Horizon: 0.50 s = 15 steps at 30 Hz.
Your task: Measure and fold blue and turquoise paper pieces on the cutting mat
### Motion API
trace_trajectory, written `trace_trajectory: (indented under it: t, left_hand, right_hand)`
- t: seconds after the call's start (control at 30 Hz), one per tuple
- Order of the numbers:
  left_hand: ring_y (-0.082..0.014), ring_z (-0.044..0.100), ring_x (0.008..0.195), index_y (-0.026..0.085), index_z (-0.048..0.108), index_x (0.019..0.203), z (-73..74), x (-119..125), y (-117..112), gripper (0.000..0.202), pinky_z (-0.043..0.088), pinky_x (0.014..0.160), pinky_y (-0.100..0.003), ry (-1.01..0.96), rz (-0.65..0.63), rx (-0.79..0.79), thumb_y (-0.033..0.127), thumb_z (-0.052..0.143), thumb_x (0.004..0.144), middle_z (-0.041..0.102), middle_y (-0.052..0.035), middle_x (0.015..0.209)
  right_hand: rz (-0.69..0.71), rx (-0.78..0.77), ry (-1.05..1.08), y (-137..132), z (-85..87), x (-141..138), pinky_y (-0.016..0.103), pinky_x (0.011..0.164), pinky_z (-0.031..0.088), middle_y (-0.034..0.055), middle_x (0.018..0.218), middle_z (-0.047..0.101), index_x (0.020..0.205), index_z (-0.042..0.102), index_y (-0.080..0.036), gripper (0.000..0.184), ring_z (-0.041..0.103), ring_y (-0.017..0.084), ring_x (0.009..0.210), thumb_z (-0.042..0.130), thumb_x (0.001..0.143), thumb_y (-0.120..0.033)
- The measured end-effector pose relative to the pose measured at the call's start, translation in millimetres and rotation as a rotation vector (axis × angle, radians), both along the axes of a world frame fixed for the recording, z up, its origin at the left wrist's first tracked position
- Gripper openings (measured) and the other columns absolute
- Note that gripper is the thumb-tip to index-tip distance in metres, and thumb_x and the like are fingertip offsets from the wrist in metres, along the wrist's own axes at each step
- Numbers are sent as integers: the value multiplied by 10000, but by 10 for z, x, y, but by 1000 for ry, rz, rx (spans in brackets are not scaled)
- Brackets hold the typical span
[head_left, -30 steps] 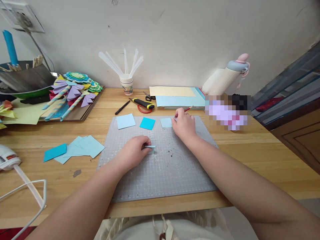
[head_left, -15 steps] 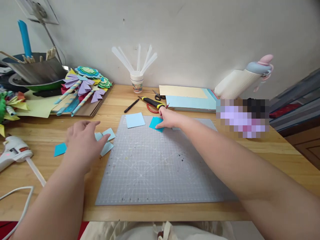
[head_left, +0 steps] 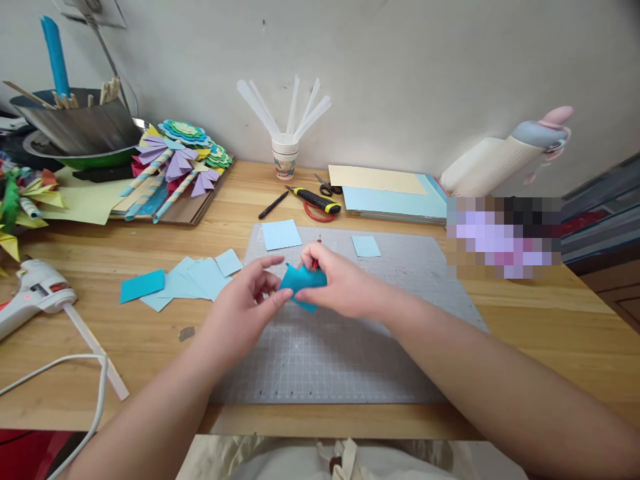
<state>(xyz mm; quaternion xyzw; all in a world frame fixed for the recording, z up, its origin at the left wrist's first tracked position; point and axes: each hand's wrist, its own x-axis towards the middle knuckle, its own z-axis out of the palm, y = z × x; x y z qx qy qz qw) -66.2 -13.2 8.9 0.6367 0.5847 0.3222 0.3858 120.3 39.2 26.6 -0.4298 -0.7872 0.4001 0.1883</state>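
Observation:
A bright blue piece of paper point(head_left: 303, 280) is held up over the grey cutting mat point(head_left: 350, 360), bent between both hands. My right hand point(head_left: 340, 280) grips its right side with the thumb in front. A thin red stick, perhaps a pencil point(head_left: 315, 265), is tucked in the same hand, mostly hidden by the fingers. My left hand point(head_left: 253, 293) pinches the paper's left edge, its thumb in front and index finger raised. On the mat behind the hands lie a larger light blue paper square point(head_left: 281, 235) and a smaller light blue square point(head_left: 366, 246).
Light blue paper pieces point(head_left: 185, 277) and a blue piece point(head_left: 143, 286) lie left of the mat. A glue gun point(head_left: 43, 287) with its cord is at far left. Behind are a pen point(head_left: 273, 205), a yellow-black cutter point(head_left: 317, 200), scissors point(head_left: 327, 187), a paper cup point(head_left: 285, 160) and paper flowers point(head_left: 175, 160).
My right hand has lifted the blue paper from the mat's far part and brought it nearer. My left hand has moved right, from above the loose papers to the blue paper's edge.

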Motion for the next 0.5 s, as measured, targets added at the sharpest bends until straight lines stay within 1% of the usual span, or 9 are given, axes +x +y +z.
trace_trajectory:
  t: [0.03,0.07,0.13,0.2,0.23,0.33,0.43,0.5]
  left_hand:
    - [-174,621,789,230,488,1268,13,0,-77,464,492,710,-320,-77,-7,-40,407,544,843,647,-12,846]
    - [-171,614,779,238,503,1253,16,-1,-161,438,485,714,-322,-124,3,-67,382,550,843,638,-5,819]
    - [-167,601,756,247,505,1251,-10,-4,-339,434,473,698,-318,-150,34,-106,353,561,834,619,6,776]
    - [-159,590,723,254,471,1284,-69,-16,-517,461,466,674,-308,-144,58,-133,342,551,839,607,18,748]
    - [-153,583,704,261,454,1299,-105,-27,-601,468,465,662,-301,-132,71,-135,343,541,846,601,24,740]
    - [-132,554,651,298,455,1296,-207,-75,-804,444,456,620,-275,-33,131,-95,355,529,863,568,43,729]
    - [-118,521,580,313,514,1219,-277,-136,-918,377,435,558,-258,91,210,-33,369,565,850,532,59,689]
    - [-121,522,563,317,529,1186,-306,-176,-964,350,434,547,-262,159,219,13,367,590,845,538,62,676]
  right_hand:
    - [16,-79,92,-118,-5,-13,247,624,381,-50,811,426,834,332,-250,334,430,125,720,646,720,-241]
    - [-12,-164,173,-215,-21,-23,249,612,380,-50,804,423,831,330,-251,329,428,124,706,643,733,-265]
    - [-56,-349,353,-343,-78,-42,251,608,394,-43,839,464,820,313,-253,320,456,119,701,625,747,-255]
    - [-65,-464,457,-408,-151,-72,250,607,401,-39,850,503,801,307,-249,312,477,111,686,612,745,-215]
    - [-57,-487,470,-428,-186,-93,250,606,399,-39,838,514,791,311,-246,306,478,108,674,609,740,-194]
    - [-23,-477,416,-488,-277,-167,247,592,381,-41,779,513,768,334,-238,288,451,106,641,614,736,-178]
    - [38,-428,332,-555,-346,-225,244,585,366,-43,768,487,773,373,-233,269,415,108,644,636,736,-189]
    - [69,-388,277,-584,-382,-241,244,584,359,-41,772,480,771,387,-229,248,403,111,654,630,749,-185]
